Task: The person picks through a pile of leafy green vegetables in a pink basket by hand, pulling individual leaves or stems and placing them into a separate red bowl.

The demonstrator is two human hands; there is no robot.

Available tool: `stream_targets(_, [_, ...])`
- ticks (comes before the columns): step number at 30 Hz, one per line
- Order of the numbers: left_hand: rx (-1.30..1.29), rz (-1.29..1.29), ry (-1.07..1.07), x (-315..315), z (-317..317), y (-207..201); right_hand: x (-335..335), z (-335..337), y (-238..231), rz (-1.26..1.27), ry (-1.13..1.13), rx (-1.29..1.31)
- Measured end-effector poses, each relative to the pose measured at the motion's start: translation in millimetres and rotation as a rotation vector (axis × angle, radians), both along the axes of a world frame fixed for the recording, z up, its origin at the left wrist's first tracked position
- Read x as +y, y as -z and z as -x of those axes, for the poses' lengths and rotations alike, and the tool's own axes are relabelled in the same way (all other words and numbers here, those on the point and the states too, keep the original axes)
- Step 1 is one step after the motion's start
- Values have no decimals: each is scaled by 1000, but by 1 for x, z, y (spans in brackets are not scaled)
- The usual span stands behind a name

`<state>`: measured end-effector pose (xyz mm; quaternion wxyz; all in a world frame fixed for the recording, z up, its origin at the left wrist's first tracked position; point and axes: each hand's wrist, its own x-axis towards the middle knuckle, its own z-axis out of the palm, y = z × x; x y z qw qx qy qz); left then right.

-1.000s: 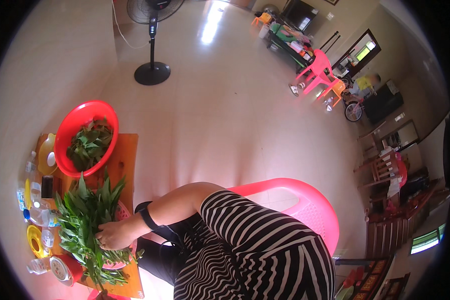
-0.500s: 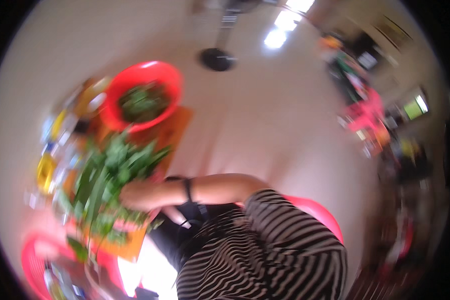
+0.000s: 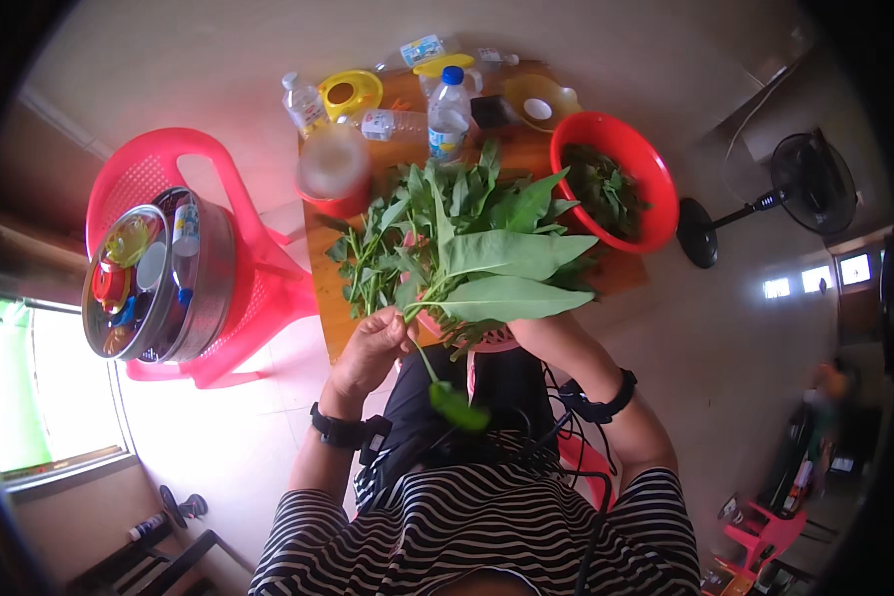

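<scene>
- So, view's swung round — left hand [image 3: 370, 348] now clear, pinching a leafy stem [image 3: 455, 405]
- Right hand [image 3: 528, 332] mostly behind leaves [image 3: 517, 255], can't tell its grip
- Greens [image 3: 387, 248] heaped over the table [image 3: 330, 316], seemingly getting both hands

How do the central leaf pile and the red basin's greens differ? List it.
The central leaf pile spreads wide; the basin greens form a smaller heap inside the red basin. The central leaf pile looks brighter, the basin greens darker. Both are leafy and green.

Greens [image 3: 482, 189] block L hand [image 3: 372, 346] fwd, then bottles [image 3: 449, 111] — room's open btwn pink chair [image 3: 266, 303] & L forearm [image 3: 320, 459].
</scene>
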<state>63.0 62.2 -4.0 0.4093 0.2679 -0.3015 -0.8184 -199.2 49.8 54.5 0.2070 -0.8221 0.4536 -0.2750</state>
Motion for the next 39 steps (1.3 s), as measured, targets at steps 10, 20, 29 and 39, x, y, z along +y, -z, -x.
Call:
stream_targets(10, [335, -123, 146, -1, 9, 12, 15, -2, -27, -374, 61, -418])
stream_targets(20, [40, -31, 233, -4, 6, 17, 21, 0, -48, -751, 145, -840])
stream_targets(29, [-263, 97, 143, 2, 10, 17, 19, -5, -43, -1519, 82, -869])
stream_targets(39, [-130, -32, 73, 6, 15, 7, 24, -13, -45, -1427, -6, -914])
